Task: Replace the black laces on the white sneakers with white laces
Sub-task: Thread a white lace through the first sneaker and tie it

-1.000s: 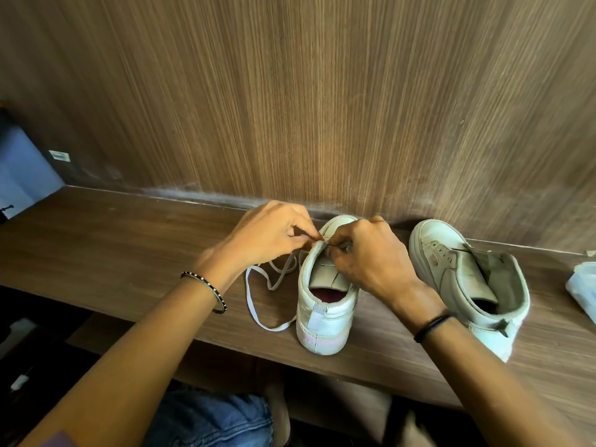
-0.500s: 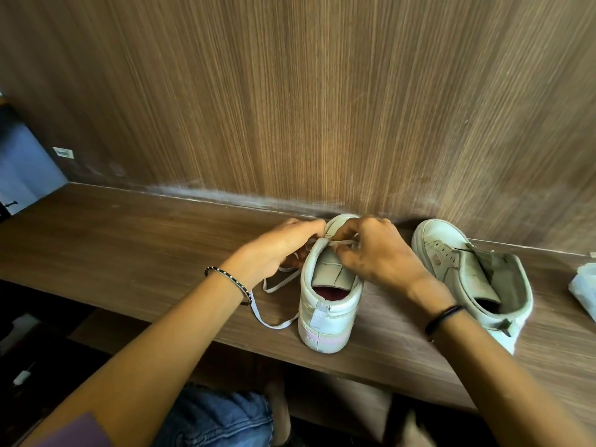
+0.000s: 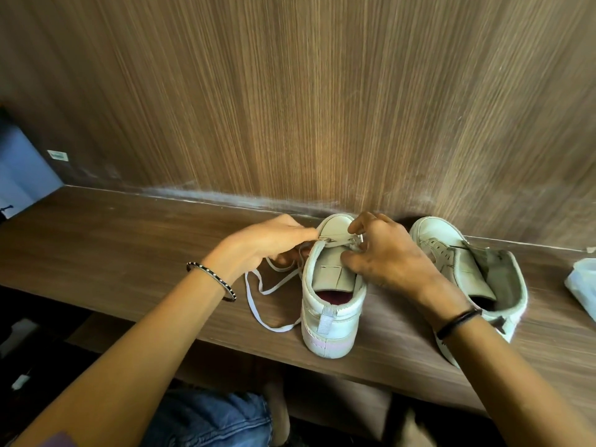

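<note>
Pinching flat white lace (image 3: 248, 290), centre frame, between left hand (image 3: 267, 245) and right hand (image 3: 388, 261), apparently to thread front eyelets of white leather sneaker (image 3: 332, 321).

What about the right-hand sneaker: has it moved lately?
No. The right sneaker sits in the same spot, toe near the wooden wall.
</note>
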Available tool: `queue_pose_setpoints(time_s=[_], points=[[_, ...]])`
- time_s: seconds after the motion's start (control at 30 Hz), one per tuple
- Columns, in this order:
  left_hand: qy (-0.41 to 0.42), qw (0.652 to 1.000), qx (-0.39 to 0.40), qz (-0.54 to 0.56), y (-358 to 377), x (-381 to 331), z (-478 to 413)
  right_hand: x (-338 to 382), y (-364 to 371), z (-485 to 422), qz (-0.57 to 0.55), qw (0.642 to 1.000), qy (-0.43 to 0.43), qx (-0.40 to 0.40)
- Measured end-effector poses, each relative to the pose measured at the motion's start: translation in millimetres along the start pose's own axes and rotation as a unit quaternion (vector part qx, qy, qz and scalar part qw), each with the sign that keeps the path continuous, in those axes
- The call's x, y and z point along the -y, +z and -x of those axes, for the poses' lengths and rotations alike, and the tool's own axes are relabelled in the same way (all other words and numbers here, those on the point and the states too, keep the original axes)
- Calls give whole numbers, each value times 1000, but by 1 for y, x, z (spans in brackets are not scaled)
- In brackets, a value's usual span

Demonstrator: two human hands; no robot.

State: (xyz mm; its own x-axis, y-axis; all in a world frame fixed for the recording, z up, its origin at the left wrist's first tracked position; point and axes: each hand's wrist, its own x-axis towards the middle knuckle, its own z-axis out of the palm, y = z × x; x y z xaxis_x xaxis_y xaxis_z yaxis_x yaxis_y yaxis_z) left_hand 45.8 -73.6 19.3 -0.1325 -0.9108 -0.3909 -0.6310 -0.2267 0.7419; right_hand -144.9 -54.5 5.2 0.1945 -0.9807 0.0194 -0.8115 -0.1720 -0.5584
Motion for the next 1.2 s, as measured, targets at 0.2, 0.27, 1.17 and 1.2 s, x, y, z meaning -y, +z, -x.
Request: queue_pose_setpoints(time_s=[0.2,0.27,1.17,1.2], points=[[69,995,10,-67,-14,9,3,6,10,4,45,993,-68,-84],[87,996,5,-33,-13,12,2,10,12,4,69,989,-75,-102],[-1,999,-34,-25,9,4,-12,9,18,1,115,986,-84,-87],[6,999,-20,-32,7,5,-10,9,18,0,114,986,-83,-85]])
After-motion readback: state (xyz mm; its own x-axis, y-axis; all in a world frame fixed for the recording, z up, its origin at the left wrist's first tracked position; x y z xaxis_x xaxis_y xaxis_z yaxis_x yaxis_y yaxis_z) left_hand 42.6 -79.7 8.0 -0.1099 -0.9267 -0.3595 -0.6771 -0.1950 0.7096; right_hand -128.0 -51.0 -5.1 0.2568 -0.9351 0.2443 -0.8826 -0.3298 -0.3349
